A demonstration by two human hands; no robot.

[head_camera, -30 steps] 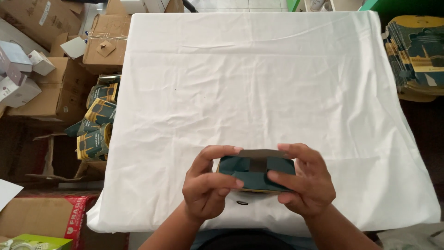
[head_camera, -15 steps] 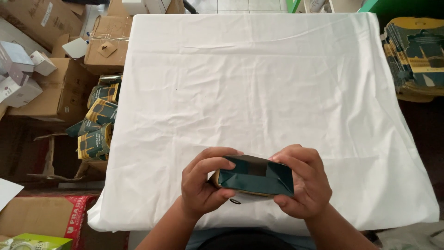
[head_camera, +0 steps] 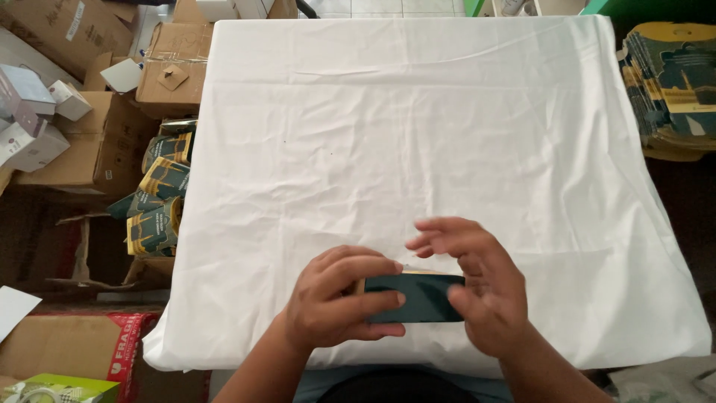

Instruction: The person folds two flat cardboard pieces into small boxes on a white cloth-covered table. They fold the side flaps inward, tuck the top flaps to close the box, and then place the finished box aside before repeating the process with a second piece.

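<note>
Box, small, dark green and flat, sits between the two hands at the near edge of the table, held just above the white cloth. Left hand is closed on the box's left end: its fingers curl over the top edge and down the front face, the thumb lying lower across that face. Right hand is at the box's right end, its palm and thumb against that end, while its fingers are spread and lifted loose above the box's top edge, not clamped down. So the box hangs mostly in the left hand's grip, with the right hand steadying the far end; only the middle strip of its green face shows between them. A thin pale edge shows along the top of the box.

Beyond the hands the cloth runs wrinkled to the far edge of the table. To the left, on the floor beside the table, stands a row of green and gold packs, and past them brown cartons and a few small white boxes. At the far right, well apart from the hands, lies a stack of flat green and gold sheets.
</note>
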